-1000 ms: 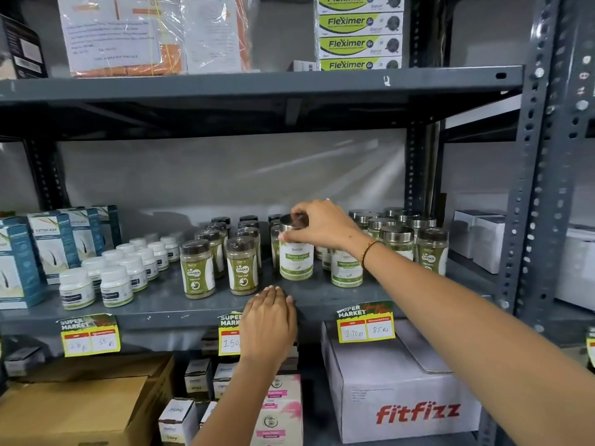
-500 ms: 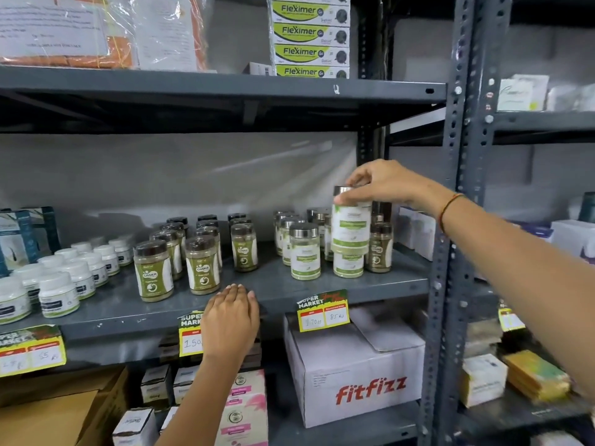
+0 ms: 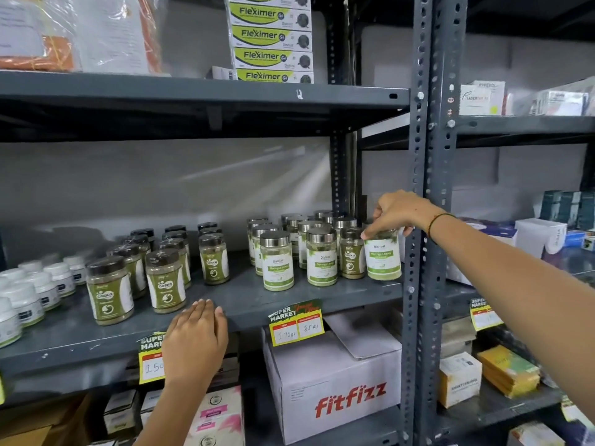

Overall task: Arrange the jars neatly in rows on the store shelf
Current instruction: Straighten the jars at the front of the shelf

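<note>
My right hand (image 3: 397, 214) grips the top of a white-and-green labelled jar (image 3: 383, 259) that stands at the right end of the grey shelf (image 3: 244, 304), beside the upright post. Left of it stand several silver-lidded jars (image 3: 322, 257) of the same kind in rows, with one brown-lidded jar (image 3: 352, 257) among them. Further left are several brown-lidded green powder jars (image 3: 109, 289) in loose rows. My left hand (image 3: 196, 339) rests flat on the shelf's front edge, fingers together, holding nothing.
Small white jars (image 3: 25, 299) fill the shelf's far left. A dark perforated post (image 3: 421, 220) stands right beside the held jar. Below sit a Fitfizz carton (image 3: 335, 381) and small boxes. Yellow price tags (image 3: 296, 323) hang on the shelf edge. Fleximer boxes (image 3: 270, 37) are stacked above.
My right hand carried the jar from the middle of the shelf, lifted it, then set it down at the right end. The view turned right. My left hand stayed on the edge.
</note>
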`<state>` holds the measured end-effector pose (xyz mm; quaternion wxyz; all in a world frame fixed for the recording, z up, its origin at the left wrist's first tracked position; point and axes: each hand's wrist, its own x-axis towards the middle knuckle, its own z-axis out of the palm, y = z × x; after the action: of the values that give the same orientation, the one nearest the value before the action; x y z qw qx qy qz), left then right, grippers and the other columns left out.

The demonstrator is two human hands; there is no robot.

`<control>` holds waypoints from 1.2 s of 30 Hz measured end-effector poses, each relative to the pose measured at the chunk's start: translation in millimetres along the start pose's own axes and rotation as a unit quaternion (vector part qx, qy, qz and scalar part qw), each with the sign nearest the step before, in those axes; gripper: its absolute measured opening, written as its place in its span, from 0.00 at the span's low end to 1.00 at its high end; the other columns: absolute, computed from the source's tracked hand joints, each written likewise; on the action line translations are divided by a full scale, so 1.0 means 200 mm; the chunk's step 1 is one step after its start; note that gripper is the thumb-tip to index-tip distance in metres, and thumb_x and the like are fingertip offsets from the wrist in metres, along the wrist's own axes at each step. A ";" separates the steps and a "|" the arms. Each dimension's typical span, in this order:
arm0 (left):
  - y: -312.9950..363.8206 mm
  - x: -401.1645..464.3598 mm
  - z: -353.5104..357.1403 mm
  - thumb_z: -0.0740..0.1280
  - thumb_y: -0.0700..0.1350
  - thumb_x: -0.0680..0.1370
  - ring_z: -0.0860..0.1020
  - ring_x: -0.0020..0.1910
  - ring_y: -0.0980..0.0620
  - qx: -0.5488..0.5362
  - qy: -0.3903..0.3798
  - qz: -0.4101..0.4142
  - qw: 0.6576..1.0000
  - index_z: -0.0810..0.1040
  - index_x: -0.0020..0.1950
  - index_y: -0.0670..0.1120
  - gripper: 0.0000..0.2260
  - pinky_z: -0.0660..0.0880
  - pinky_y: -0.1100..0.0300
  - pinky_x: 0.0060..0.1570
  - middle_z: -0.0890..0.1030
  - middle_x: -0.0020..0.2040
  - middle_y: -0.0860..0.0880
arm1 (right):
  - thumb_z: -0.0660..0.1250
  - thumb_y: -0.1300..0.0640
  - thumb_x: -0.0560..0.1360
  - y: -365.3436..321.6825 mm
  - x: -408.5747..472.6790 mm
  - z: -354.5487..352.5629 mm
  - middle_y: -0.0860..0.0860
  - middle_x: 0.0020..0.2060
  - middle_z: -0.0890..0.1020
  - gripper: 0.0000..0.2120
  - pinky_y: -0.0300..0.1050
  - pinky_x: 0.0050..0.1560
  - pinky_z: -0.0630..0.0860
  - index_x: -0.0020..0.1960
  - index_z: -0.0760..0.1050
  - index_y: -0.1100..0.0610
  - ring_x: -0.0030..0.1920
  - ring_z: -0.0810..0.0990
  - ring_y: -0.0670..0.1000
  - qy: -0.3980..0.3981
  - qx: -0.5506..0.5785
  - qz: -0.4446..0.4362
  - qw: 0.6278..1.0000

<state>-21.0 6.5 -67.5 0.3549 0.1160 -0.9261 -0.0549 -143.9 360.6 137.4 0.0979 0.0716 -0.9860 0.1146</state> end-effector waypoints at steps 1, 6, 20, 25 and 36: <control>0.00 0.00 0.00 0.52 0.51 0.78 0.80 0.57 0.43 0.000 0.002 0.000 1.000 0.82 0.55 0.39 0.23 0.75 0.47 0.60 0.84 0.54 0.41 | 0.77 0.34 0.57 0.00 0.00 0.01 0.50 0.45 0.82 0.30 0.45 0.36 0.84 0.48 0.77 0.53 0.42 0.84 0.52 -0.001 -0.012 0.005 1.000; 0.00 -0.01 0.01 0.53 0.51 0.78 0.81 0.56 0.43 -0.002 0.006 -0.006 1.000 0.82 0.55 0.38 0.23 0.75 0.47 0.60 0.84 0.54 0.40 | 0.77 0.36 0.62 -0.01 0.02 0.04 0.52 0.43 0.83 0.23 0.52 0.44 0.85 0.40 0.75 0.54 0.42 0.86 0.54 -0.011 -0.050 0.011 0.999; 0.01 -0.01 -0.02 0.53 0.52 0.78 0.81 0.56 0.44 0.008 -0.008 -0.010 1.000 0.82 0.55 0.39 0.24 0.75 0.48 0.60 0.84 0.54 0.41 | 0.73 0.38 0.69 -0.04 -0.02 0.07 0.55 0.49 0.79 0.22 0.54 0.53 0.82 0.38 0.68 0.54 0.48 0.84 0.56 -0.037 -0.064 0.027 0.997; 0.02 -0.01 -0.04 0.52 0.52 0.78 0.80 0.57 0.44 0.011 -0.016 -0.008 1.000 0.81 0.55 0.38 0.24 0.75 0.47 0.61 0.83 0.55 0.41 | 0.72 0.37 0.69 -0.05 -0.03 0.07 0.55 0.51 0.78 0.24 0.56 0.56 0.80 0.49 0.72 0.57 0.52 0.80 0.57 -0.037 -0.096 0.023 0.994; 0.02 -0.01 -0.04 0.53 0.52 0.78 0.81 0.54 0.42 0.023 -0.018 -0.005 1.000 0.81 0.55 0.37 0.24 0.76 0.46 0.58 0.84 0.54 0.39 | 0.72 0.39 0.70 -0.17 0.10 0.03 0.56 0.64 0.78 0.33 0.55 0.60 0.76 0.69 0.72 0.54 0.62 0.77 0.59 0.063 -0.056 -0.102 0.991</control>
<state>-15.6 10.5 -62.3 0.3346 0.1279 -0.9329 -0.0371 -159.5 324.9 142.8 0.1750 0.1594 -0.9701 0.0533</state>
